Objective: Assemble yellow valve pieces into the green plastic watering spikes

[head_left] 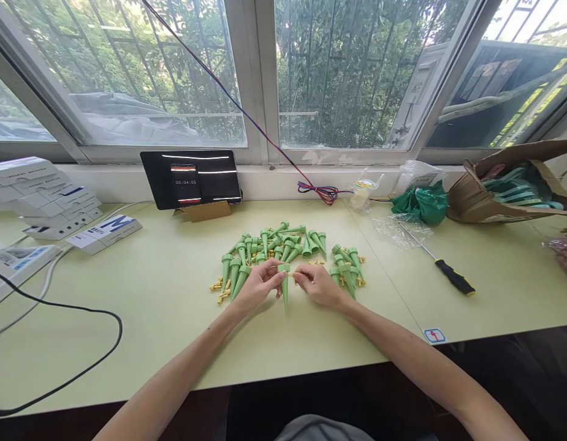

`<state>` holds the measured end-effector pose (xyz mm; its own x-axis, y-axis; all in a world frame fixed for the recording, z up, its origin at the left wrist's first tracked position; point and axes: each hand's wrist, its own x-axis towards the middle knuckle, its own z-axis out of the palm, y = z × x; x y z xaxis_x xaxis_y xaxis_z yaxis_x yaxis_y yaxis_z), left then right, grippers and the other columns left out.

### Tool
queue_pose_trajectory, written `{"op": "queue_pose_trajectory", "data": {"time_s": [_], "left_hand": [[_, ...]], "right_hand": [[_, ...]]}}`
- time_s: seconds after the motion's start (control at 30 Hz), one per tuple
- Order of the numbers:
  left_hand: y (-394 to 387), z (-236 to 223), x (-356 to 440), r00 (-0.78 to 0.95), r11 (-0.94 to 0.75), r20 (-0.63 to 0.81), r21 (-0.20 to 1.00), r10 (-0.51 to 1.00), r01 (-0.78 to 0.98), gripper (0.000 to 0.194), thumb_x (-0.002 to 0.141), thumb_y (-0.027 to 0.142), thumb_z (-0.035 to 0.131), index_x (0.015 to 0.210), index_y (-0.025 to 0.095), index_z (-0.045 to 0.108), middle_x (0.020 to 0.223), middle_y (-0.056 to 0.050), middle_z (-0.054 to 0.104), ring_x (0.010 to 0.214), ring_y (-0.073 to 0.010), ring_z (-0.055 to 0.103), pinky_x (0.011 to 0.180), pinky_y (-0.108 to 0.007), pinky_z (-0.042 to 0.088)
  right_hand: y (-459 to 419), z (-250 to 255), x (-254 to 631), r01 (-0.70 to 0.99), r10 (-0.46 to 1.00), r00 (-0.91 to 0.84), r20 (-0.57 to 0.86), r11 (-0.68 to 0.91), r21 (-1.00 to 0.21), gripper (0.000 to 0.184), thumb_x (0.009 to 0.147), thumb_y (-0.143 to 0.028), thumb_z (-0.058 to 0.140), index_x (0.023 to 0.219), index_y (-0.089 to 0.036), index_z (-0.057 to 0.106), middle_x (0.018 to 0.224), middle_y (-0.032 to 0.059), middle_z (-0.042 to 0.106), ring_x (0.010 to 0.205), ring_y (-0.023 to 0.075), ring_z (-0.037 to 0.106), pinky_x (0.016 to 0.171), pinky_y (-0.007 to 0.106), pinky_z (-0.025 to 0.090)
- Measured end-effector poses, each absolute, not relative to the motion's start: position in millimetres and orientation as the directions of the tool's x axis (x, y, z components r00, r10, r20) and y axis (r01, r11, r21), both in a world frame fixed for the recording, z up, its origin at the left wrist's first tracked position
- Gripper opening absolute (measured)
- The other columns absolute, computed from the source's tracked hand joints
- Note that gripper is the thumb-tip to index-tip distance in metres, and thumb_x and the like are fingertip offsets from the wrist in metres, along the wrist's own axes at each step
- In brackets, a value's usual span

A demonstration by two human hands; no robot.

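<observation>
Between my hands is a green plastic spike with a ribbed cap, its point hanging down. My left hand is closed on it near the cap. My right hand pinches a small yellow plastic piece against the spike's side, just under the cap; whether it is seated there I cannot tell. Behind my hands lies a heap of similar green spikes, with small yellow pieces scattered at its left. A smaller group of green spikes lies beyond my right hand, with yellow bits around it.
A screwdriver lies at right, near crumpled clear plastic and a green bag. An open cardboard box stands behind. White boxes and cables are at left. A tablet and phone lean by the window. Another person's hand shows far right.
</observation>
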<state>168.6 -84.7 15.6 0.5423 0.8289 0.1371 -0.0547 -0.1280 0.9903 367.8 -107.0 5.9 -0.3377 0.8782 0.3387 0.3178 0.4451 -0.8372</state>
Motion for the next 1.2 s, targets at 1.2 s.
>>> {"op": "queue_pose_trajectory", "data": {"time_s": [1.2], "left_hand": [[-85.4,15.3,170.3,0.533,-0.121,0.127,0.992,0.836,-0.047,0.028,0.088,0.042,0.064,0.099,0.017,0.059,0.066,0.004,0.054,0.054,-0.0113,0.056,0.053,-0.025,0.049]], "right_hand": [[-106.8,5.5,366.4,0.345,0.883,-0.312,0.351,0.450,-0.824,0.032,0.096,-0.034,0.046,0.068,-0.019,0.051,0.058,-0.0028,0.046,0.056,0.0123,0.040,0.056,0.025,0.032]]}}
